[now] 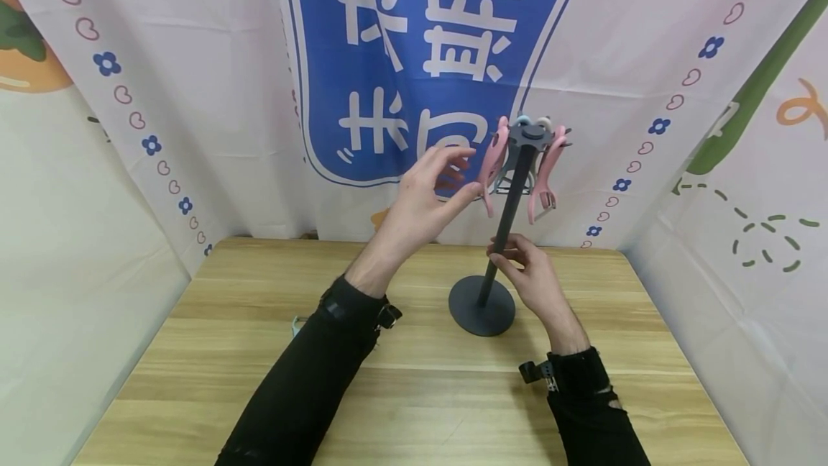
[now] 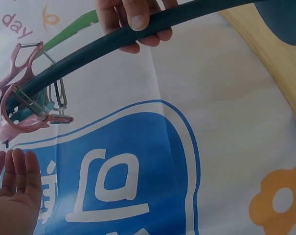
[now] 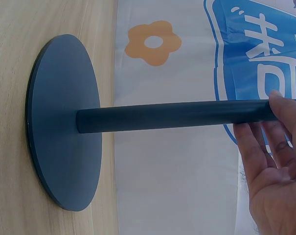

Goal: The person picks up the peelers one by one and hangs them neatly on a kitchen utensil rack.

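A dark rotating-style stand with a round base and a slim pole stands on the table. Peelers hang around its top: a pink peeler on the left, another pink peeler on the right, and a light blue one partly hidden behind. My left hand is beside the left pink peeler, fingers loosely bent and thumb tip right at its edge. In the left wrist view the fingers look extended below the peelers. My right hand pinches the pole's lower half between thumb and fingers.
On the wooden table, a small light blue object shows beside my left sleeve, mostly covered by it. A printed cloth hangs right behind the table's far edge, with white side walls left and right.
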Action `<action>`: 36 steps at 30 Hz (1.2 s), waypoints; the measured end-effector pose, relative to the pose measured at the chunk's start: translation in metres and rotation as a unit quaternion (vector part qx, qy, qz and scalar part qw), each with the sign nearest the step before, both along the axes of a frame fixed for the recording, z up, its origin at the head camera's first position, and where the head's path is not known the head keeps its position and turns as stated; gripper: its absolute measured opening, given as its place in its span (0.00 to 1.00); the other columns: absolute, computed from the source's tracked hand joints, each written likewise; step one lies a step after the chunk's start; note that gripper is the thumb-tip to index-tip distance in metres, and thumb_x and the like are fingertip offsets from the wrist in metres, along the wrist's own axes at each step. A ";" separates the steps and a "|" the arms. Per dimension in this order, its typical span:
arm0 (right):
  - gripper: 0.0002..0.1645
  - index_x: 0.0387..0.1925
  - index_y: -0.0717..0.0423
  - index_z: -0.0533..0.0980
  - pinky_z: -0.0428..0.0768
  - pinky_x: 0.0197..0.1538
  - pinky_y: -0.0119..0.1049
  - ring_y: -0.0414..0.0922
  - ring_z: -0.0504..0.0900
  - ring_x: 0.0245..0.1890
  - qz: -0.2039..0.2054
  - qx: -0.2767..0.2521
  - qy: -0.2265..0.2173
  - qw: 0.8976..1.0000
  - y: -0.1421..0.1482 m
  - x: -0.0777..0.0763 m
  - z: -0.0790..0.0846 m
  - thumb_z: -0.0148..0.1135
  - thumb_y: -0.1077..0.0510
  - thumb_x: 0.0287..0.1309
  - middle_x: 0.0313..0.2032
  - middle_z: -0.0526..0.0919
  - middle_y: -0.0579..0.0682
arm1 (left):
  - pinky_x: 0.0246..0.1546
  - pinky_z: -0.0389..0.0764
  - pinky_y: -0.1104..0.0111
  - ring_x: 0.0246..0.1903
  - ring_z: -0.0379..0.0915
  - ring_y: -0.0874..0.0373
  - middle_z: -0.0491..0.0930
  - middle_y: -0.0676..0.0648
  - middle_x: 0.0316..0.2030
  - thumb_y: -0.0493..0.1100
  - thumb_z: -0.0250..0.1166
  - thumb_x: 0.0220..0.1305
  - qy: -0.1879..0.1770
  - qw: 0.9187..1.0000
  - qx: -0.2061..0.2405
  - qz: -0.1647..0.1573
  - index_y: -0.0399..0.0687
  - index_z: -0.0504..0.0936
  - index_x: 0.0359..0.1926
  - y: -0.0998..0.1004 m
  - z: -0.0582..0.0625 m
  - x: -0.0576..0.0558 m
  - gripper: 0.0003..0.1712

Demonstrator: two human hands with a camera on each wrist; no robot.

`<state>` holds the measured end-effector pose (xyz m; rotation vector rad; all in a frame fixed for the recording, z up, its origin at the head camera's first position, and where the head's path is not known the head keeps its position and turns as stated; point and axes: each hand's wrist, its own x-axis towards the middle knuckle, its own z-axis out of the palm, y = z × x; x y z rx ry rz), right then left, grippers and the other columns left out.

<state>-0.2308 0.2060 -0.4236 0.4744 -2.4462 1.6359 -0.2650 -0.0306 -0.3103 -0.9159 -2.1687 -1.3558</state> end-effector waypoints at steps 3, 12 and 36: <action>0.18 0.60 0.56 0.77 0.81 0.58 0.56 0.57 0.83 0.56 0.001 0.000 -0.001 1.000 0.000 0.000 0.000 0.63 0.62 0.71 0.52 0.84 0.59 | 0.55 0.80 0.69 0.52 0.76 0.62 0.76 0.50 0.56 0.55 0.68 0.69 0.000 1.000 -0.012 0.007 0.54 0.73 0.70 -0.006 -0.004 0.003 0.32; 0.18 0.60 0.57 0.77 0.81 0.58 0.56 0.57 0.82 0.56 -0.006 0.003 0.000 1.000 0.000 0.001 0.001 0.63 0.62 0.70 0.52 0.85 0.58 | 0.55 0.79 0.71 0.52 0.72 0.63 0.75 0.52 0.55 0.53 0.68 0.70 0.001 0.998 -0.043 0.036 0.51 0.74 0.69 -0.025 -0.017 0.010 0.30; 0.17 0.58 0.61 0.77 0.83 0.55 0.53 0.57 0.84 0.54 -0.002 0.008 0.019 1.000 -0.002 0.003 0.005 0.63 0.64 0.70 0.51 0.85 0.61 | 0.52 0.82 0.64 0.51 0.77 0.56 0.77 0.50 0.55 0.45 0.71 0.67 0.009 0.990 -0.117 0.083 0.48 0.77 0.65 -0.087 -0.049 0.030 0.27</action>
